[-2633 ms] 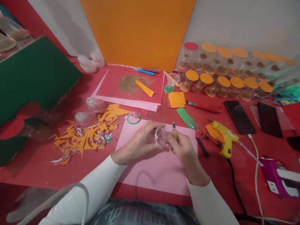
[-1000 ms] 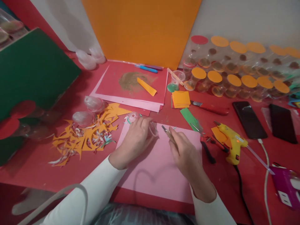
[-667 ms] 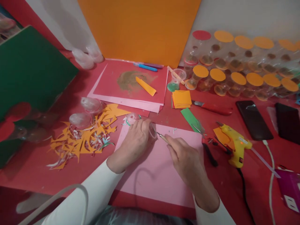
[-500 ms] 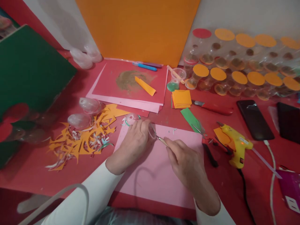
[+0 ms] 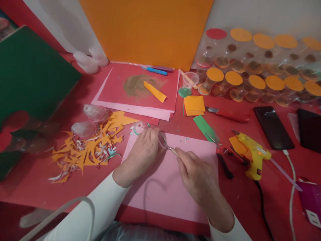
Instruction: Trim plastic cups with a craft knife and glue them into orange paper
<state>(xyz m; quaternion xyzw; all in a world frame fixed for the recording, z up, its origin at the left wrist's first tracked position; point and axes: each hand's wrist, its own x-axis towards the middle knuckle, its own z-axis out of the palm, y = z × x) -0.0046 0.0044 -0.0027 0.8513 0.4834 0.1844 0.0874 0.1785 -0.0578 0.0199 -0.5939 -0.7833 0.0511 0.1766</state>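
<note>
Orange-topped containers (image 5: 215, 74) are standing seemingly done; left hand (image 5: 141, 154) is gripping an unfinished-looking clear cup (image 5: 163, 141), right hand (image 5: 199, 175) is holding a slim tool (image 5: 173, 151) at its edge!

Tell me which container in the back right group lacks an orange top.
The container at the left end of the back row: its top disc is red, while the other top discs visible in that group are orange.

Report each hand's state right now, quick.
Left hand: closed around a clear plastic piece, its rim showing.
Right hand: closed on a pale-handled tool, metal tip close by that rim.
</note>
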